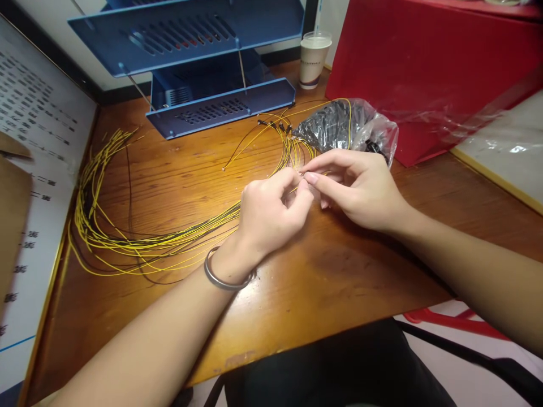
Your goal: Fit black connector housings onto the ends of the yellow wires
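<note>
Here, left of the blue tray [220, 107], a bundle of yellow wires [127, 243] is curving across the tabletop [339, 271]. In front of the tray, the left hand [265, 217] and right hand [360, 189] are meeting, fingertips pinching one wire end together. Right of the tray, a plastic bag [348, 127] is lying.

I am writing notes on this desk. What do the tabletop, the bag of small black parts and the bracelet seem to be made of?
Tabletop: apparently wood with a glossy varnish, since grain lines and reflections show.
Bag: thin clear plastic film, crinkled and shiny.
Bracelet on the left wrist: probably metal, grey with a bright sheen.
</note>
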The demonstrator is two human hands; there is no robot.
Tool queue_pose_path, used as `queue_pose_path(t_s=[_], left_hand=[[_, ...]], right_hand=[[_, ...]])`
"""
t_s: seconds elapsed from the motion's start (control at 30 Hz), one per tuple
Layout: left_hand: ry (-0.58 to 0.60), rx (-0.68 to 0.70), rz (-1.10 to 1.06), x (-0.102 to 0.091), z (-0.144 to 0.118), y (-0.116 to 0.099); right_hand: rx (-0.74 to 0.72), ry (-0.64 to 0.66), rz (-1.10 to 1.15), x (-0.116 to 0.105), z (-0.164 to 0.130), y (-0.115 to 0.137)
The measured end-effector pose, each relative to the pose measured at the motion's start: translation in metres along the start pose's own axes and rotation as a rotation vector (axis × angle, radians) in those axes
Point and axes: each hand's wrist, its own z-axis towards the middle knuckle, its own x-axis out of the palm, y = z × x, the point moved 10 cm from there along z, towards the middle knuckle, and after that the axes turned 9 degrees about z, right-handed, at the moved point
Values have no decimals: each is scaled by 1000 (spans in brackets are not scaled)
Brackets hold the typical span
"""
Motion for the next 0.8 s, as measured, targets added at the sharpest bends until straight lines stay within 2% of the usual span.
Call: queue_pose_path(t_s=[0.8], left_hand=[[29, 1, 29, 4, 1, 0]], right_hand=[[-13, 46, -72, 2, -1, 3]])
